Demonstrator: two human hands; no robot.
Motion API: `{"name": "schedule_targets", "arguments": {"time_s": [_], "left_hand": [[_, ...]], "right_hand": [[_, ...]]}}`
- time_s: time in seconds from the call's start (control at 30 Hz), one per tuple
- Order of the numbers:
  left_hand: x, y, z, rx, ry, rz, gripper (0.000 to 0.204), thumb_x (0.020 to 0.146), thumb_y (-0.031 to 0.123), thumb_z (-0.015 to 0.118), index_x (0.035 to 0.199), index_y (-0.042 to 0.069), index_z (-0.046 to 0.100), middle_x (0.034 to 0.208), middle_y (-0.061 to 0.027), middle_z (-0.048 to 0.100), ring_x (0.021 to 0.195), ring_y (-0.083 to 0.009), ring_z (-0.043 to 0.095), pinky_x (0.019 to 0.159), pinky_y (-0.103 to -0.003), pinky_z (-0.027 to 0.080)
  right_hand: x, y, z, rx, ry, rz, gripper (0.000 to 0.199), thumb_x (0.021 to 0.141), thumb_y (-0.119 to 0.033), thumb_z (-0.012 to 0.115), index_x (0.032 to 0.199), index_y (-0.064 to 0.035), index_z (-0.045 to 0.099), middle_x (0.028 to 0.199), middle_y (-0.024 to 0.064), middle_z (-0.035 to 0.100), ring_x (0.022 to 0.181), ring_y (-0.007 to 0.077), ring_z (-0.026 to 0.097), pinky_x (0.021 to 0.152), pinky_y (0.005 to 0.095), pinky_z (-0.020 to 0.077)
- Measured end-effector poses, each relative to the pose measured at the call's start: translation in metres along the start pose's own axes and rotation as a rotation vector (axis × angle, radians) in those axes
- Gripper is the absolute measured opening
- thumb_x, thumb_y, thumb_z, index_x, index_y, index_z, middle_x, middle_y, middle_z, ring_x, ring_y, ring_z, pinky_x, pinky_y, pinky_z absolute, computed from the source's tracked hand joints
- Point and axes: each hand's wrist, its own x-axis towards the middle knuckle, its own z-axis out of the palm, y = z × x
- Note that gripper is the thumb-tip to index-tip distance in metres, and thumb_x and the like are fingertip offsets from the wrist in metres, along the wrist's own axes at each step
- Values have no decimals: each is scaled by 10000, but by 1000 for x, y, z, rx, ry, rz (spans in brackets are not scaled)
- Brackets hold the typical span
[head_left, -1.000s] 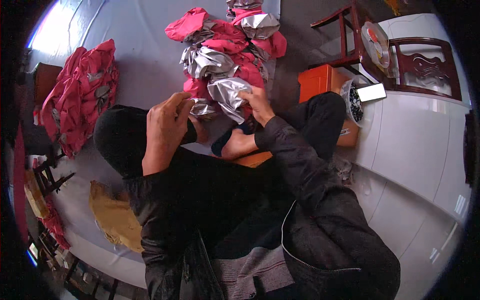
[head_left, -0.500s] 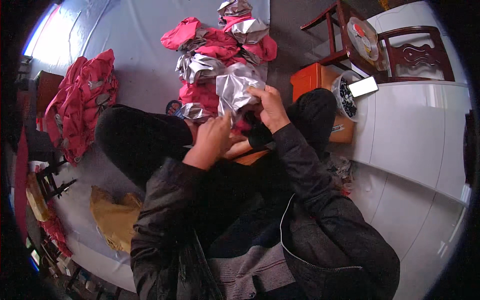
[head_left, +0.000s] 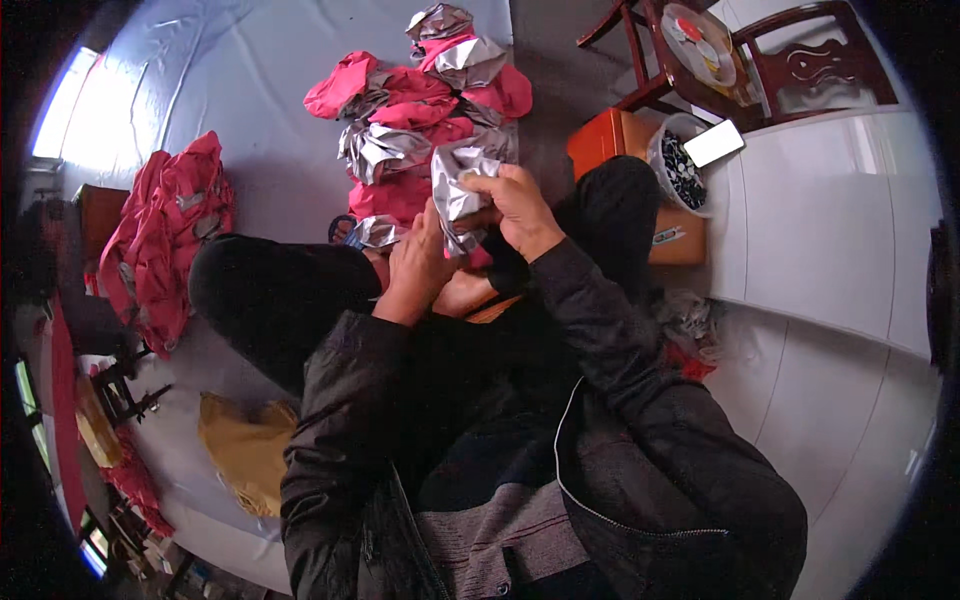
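Observation:
A crumpled sheet of silver-coated fabric point(head_left: 455, 190) hangs in front of me above my crossed legs. My right hand point(head_left: 522, 212) is closed on its upper right part, thumb pressed over the shiny side. At the lower left edge of the silver fabric is my left hand point(head_left: 415, 268), its fingers stretched upward and lying near the fabric. Just beyond lies a long pile of bunched pink and silver fabric pieces point(head_left: 410, 115). A small dark blue object point(head_left: 343, 229) rests by my left shin, too unclear to name.
Another heap of pink fabric point(head_left: 170, 240) lies at the left, with mustard-coloured cloth point(head_left: 250, 450) nearer me. On the right stand an orange box point(head_left: 597, 142), a clear tub of small dark and white pieces point(head_left: 680, 175) with a white rectangular object point(head_left: 714, 144) on its rim, and dark wooden chairs point(head_left: 815, 65).
My left hand's fingers have straightened from a bent grip beside the silver fabric. My right hand still holds the fabric. The whole view has turned slightly.

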Motion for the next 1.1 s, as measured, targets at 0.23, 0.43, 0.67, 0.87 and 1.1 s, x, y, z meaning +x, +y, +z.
{"name": "schedule_targets", "arguments": {"time_s": [0.23, 0.43, 0.67, 0.87, 1.1], "left_hand": [[-15, -10, 27, 114, 32, 130, 522, 746, 149, 767, 1183, -4, 528, 981, -218, 642, 913, -435, 656, 732, -521, 527], [9, -1, -5, -68, 62, -9, 363, 831, 135, 660, 1179, 45, 608, 940, -221, 693, 871, -363, 676, 760, -418, 534], [11, -10, -28, -569, 333, -62, 283, 863, -25, 530, 1129, 28, 612, 893, -104, 690, 805, -171, 635, 745, -323, 514], [11, -8, -41, -461, 475, 19, 352, 856, -88, 458, 1149, 33, 610, 874, -70, 662, 766, -141, 627, 716, -312, 533], [4, -1, -44, -410, 512, 33, 374, 817, -98, 460, 1136, 18, 617, 840, -105, 659, 769, -177, 663, 702, -317, 538]], "right_hand": [[-2, 4, 6, 16, 63, 26, 134, 798, -66, 723, 919, -15, 701, 858, 36, 710, 757, 128, 659, 705, 279, 496], [1, 9, -12, -57, -15, -25, 191, 888, -132, 665, 1041, -19, 679, 920, 38, 708, 789, 147, 680, 704, 326, 562], [-21, 14, -32, 42, 111, -133, 245, 983, -208, 579, 1096, -9, 667, 989, 47, 706, 847, 167, 687, 731, 327, 570], [-27, 57, -57, -472, 279, -150, 298, 964, -242, 592, 1132, -3, 654, 994, 121, 715, 847, 243, 699, 705, 378, 530], [-47, 99, -12, -1086, 63, -537, 390, 831, -331, 701, 1101, -51, 670, 976, 252, 670, 931, 440, 634, 760, 466, 513]]}}
